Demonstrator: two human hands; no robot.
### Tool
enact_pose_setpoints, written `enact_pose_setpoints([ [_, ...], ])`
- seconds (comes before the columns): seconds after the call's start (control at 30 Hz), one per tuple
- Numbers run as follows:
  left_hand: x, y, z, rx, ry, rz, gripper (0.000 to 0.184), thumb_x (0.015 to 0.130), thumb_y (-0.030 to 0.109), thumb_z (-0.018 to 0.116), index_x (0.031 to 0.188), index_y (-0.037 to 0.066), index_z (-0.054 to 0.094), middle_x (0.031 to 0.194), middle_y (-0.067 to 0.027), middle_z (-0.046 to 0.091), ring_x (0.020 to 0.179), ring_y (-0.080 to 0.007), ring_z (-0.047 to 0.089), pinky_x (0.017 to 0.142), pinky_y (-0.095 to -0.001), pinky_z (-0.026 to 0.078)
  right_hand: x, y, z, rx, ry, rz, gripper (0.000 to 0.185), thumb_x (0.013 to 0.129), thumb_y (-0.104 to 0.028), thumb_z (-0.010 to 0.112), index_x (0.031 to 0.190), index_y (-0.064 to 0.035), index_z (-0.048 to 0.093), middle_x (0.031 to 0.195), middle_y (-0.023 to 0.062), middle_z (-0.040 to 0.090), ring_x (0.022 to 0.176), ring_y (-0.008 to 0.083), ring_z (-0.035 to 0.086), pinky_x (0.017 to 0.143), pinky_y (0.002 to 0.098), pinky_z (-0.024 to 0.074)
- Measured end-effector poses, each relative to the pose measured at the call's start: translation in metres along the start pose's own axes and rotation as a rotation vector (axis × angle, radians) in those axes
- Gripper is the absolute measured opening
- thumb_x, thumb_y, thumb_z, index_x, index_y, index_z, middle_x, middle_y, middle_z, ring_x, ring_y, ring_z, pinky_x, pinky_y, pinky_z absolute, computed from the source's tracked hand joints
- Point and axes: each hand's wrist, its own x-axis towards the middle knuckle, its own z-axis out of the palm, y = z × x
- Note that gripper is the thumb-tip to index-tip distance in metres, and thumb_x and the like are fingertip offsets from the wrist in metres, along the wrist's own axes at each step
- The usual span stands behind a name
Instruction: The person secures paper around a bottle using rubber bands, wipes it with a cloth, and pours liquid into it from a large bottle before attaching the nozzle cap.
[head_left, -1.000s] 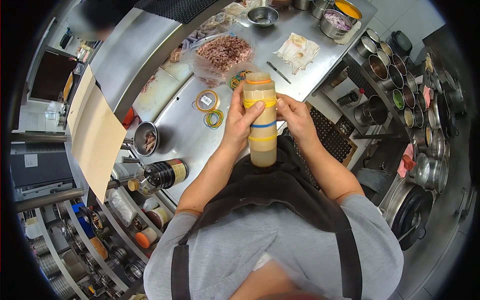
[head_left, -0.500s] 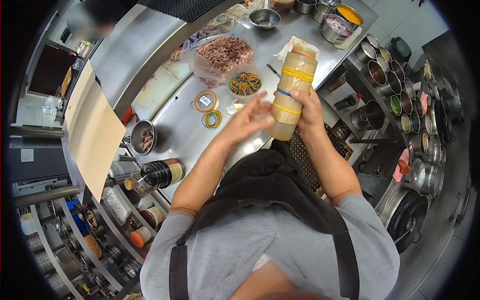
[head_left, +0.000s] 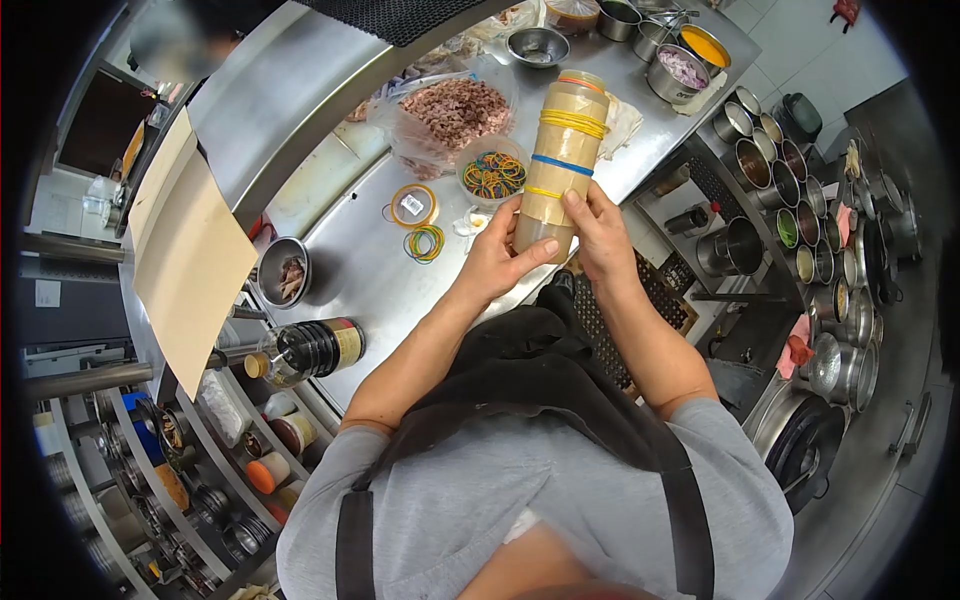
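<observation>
A long tan cylinder (head_left: 552, 170) with a translucent look is held tilted over the counter's near edge. Yellow and blue rubber bands circle it, and an orange-red one sits near its far end. My left hand (head_left: 503, 258) wraps the near end, thumb across it. On the other side my right hand (head_left: 603, 238) grips it, thumb near the lower yellow band. Left of the cylinder stands a clear tub of coloured rubber bands (head_left: 493, 176). Beside that, a tape roll (head_left: 413, 206) and a loose bunch of rubber bands (head_left: 424, 243) lie on the steel counter (head_left: 350, 260).
A plastic bag of diced meat (head_left: 455, 112) sits beyond the tub. A metal bowl (head_left: 538, 46) and a pot of chopped onion (head_left: 678, 75) stand farther back. At left are a pan with meat pieces (head_left: 285, 272) and a dark sauce bottle (head_left: 308, 352) lying down.
My left hand has moved from beside the cylinder onto its near end and closed on it. The cylinder has shifted slightly left and leans the other way less steeply.
</observation>
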Motion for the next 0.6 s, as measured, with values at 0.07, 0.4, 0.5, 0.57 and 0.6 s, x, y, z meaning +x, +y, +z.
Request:
enact_pose_setpoints([
  [0.07,0.0,-0.003,0.001,0.047,0.014,0.04,0.076,0.086,0.024,0.074,0.145,0.001,0.032,0.124,-0.0156,0.057,0.113,-0.0203,0.058,0.094,-0.0332,0.048,-0.002,0.0,0.006,0.031,0.025,0.015,0.056,0.089,-0.029,0.071,0.132,0.0013,0.05,0.121,0.0113,0.061,0.113,0.0184,0.056,0.1,0.0325,0.0411],
  [0.4,0.0,0.003,-0.001,-0.043,-0.009,-0.01,0.076,0.088,0.022,0.072,0.146,-0.001,0.029,0.129,-0.017,0.054,0.119,-0.0237,0.056,0.097,-0.0349,0.047,-0.005,-0.005,0.002,-0.004,-0.091,-0.055,0.058,0.082,-0.024,0.077,0.13,0.0004,0.053,0.12,0.0107,0.062,0.113,0.0189,0.057,0.099,0.0346,0.043],
  [0.5,-0.001,0.007,-0.001,-0.087,-0.044,-0.01,0.074,0.089,0.023,0.071,0.146,0.0,0.029,0.129,-0.0146,0.054,0.117,-0.0216,0.056,0.094,-0.033,0.048,-0.001,-0.012,0.0,0.235,-0.016,0.077,0.057,0.083,-0.025,0.077,0.128,0.0015,0.055,0.119,0.0111,0.063,0.114,0.0196,0.057,0.101,0.0354,0.0422],
  [0.57,-0.002,0.007,-0.004,-0.122,-0.07,0.012,0.073,0.089,0.024,0.07,0.146,0.0,0.03,0.128,-0.0129,0.055,0.115,-0.0194,0.056,0.089,-0.0309,0.05,0.0,-0.005,-0.005,0.21,-0.024,0.072,0.057,0.084,-0.028,0.076,0.128,0.0022,0.056,0.118,0.0114,0.064,0.114,0.0199,0.057,0.101,0.0356,0.0413],
  [0.6,-0.002,0.004,-0.008,-0.154,-0.081,-0.031,0.072,0.09,0.025,0.069,0.146,0.001,0.031,0.127,-0.0107,0.055,0.11,-0.0166,0.056,0.083,-0.0285,0.049,0.001,-0.003,-0.006,0.182,-0.036,0.07,0.057,0.085,-0.032,0.075,0.127,0.0028,0.057,0.117,0.0116,0.064,0.113,0.0202,0.057,0.102,0.0359,0.0404],
])
